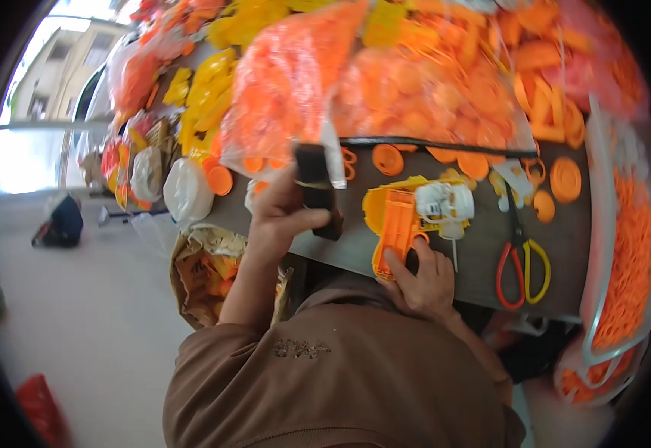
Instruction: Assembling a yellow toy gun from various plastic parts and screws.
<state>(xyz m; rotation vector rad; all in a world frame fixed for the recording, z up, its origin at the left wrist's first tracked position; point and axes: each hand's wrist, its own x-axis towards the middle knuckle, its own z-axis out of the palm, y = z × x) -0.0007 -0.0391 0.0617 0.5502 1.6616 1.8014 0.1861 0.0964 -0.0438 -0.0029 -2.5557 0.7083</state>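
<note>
Raised over the near edge of the table, my left hand [277, 216] is closed round a dark block-shaped object [314, 175]. It looks black above and brown below; blur hides its exact kind. My right hand [424, 284] rests at the near end of an orange plastic part [398, 224], a long ribbed piece, with its fingers closed on it. The part lies over a yellow plastic piece [374, 209]. Touching its right side is a white plastic mechanism [445, 203] with round ends.
Red-and-yellow-handled scissors [523, 272] lie on the table [482, 261] at right. Clear bags of orange parts [415, 97] fill the back. Loose orange discs [565, 179] lie at right, beside a bag of small orange pieces [620, 261]. An open sack [191, 280] stands at lower left.
</note>
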